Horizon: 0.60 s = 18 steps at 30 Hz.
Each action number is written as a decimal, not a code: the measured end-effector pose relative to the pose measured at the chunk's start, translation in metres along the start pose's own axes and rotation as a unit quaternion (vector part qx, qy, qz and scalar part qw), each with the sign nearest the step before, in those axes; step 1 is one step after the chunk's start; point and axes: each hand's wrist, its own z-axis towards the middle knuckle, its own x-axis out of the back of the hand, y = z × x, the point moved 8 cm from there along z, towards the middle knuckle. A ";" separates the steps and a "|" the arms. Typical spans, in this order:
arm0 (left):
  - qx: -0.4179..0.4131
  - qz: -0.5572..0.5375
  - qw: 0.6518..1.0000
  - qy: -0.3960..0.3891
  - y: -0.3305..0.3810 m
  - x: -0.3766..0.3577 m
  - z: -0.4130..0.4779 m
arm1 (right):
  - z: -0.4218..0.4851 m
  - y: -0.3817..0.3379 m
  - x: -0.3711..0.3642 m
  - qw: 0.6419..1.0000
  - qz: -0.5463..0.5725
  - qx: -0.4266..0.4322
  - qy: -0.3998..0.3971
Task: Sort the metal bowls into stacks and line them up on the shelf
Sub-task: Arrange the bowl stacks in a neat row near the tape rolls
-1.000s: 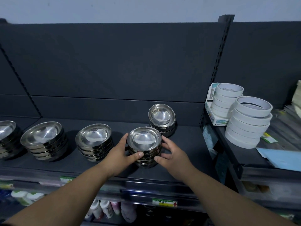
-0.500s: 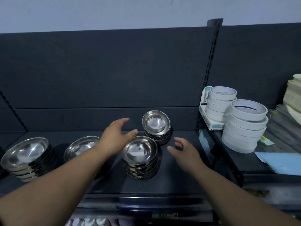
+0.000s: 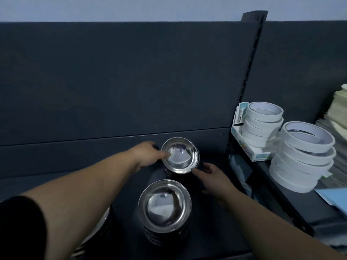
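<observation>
Two stacks of shiny metal bowls stand on the dark shelf. The front bowl stack is free, with no hand on it. The back bowl stack stands close to the back panel. My left hand grips its left side, thumb on the rim and fingers curled behind. My right hand is at its lower right with fingers spread, a fingertip just touching the rim. The edge of a third bowl stack peeks out from under my left forearm.
A slotted upright divides this bay from the right one. There, two piles of white tape rolls stand beside a small box, with blue paper and pale stacked goods further right.
Both hands let go of the front stack and reached back to the rear stack. My left hand now grips it. The view moved closer and to the right.
</observation>
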 end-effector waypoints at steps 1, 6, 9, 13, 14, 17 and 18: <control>-0.002 0.002 1.000 -0.008 0.000 -0.003 0.007 | 0.004 -0.002 -0.003 1.000 0.000 -0.004 -0.001; -0.024 0.072 0.996 -0.052 0.004 -0.015 0.028 | 0.025 -0.013 -0.013 0.999 -0.043 0.008 0.007; -0.037 0.059 0.992 -0.105 0.006 -0.026 0.030 | 0.031 -0.016 -0.018 0.997 -0.073 0.009 0.004; -0.025 0.042 0.988 -0.149 0.002 -0.031 0.033 | 0.037 -0.010 -0.022 0.998 -0.056 -0.033 -0.022; -0.018 0.039 0.987 -0.157 0.001 -0.031 0.034 | 0.038 -0.008 -0.025 0.997 -0.047 -0.049 -0.037; -0.004 0.027 0.984 -0.175 0.000 -0.035 0.035 | 0.039 -0.003 -0.030 0.994 -0.022 -0.086 -0.067; 0.001 0.020 0.983 -0.182 -0.001 -0.038 0.036 | 0.039 -0.002 -0.030 0.993 -0.016 -0.094 -0.070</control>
